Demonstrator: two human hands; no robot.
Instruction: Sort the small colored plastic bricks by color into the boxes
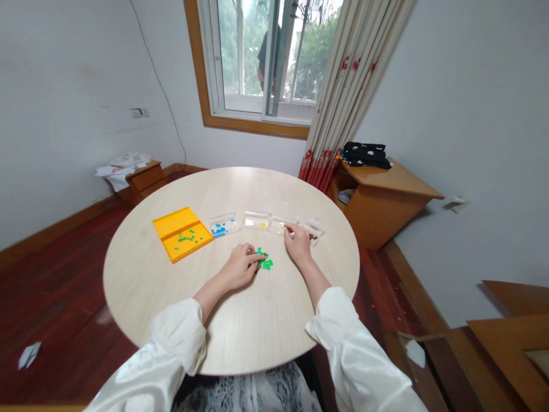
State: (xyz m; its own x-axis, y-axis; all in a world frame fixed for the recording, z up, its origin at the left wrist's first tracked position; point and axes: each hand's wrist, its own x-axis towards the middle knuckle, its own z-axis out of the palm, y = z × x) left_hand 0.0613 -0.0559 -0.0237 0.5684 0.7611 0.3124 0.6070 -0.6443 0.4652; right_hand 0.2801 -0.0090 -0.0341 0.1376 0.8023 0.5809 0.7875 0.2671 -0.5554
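Call the green pile [266, 265] the clock center: the left hand [238, 268] is at 9, fingers right over its edge, so way nearer than the right hand [299, 245] up at 2. Heap's too jumbled for one long axis. Right fingers are pinched narrow by the pale-piece box [275, 227] at 1, partly blocking the red-piece box [319, 233] at 2; can't tell if either hand grips anything. Yellow case [175, 220] sits around 10.

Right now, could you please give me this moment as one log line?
left hand: at loose green pieces | right hand: at right-side clear trays | yellow case: open, green bits inside
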